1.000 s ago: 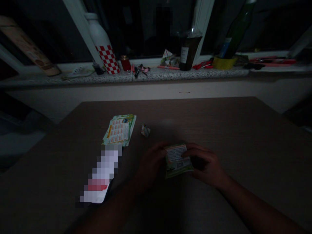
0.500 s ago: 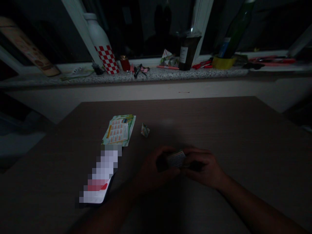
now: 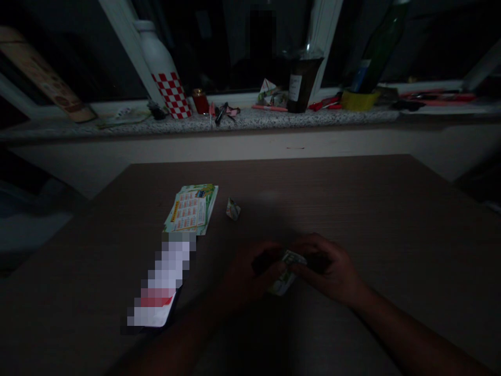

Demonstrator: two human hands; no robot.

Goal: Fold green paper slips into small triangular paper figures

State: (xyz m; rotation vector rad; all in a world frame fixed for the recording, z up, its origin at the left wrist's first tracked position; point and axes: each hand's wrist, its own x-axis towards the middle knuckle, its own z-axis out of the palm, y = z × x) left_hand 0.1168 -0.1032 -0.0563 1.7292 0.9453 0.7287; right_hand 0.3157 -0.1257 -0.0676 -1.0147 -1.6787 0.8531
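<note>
In dim light, my left hand (image 3: 245, 274) and my right hand (image 3: 331, 266) meet near the front middle of the brown table (image 3: 352, 198). Both pinch a small printed paper slip (image 3: 287, 271), which is folded and crumpled between the fingers. Only a narrow greenish-white part of it shows. A stack of similar printed slips (image 3: 191, 209) lies flat to the left of the hands. A tiny folded piece of paper (image 3: 233, 209) sits just right of that stack.
A blurred white and red card (image 3: 162, 284) lies at the left front. On the stone windowsill (image 3: 219, 122) behind stand a red-checked white bottle (image 3: 164, 70), a dark cup (image 3: 301, 83), a green bottle (image 3: 378, 47), a yellow tape roll (image 3: 358, 99) and pens.
The slip was held flat and face up a second ago. My hands have folded it over and squeezed it smaller, and it now shows only as a crumpled edge between the fingers.
</note>
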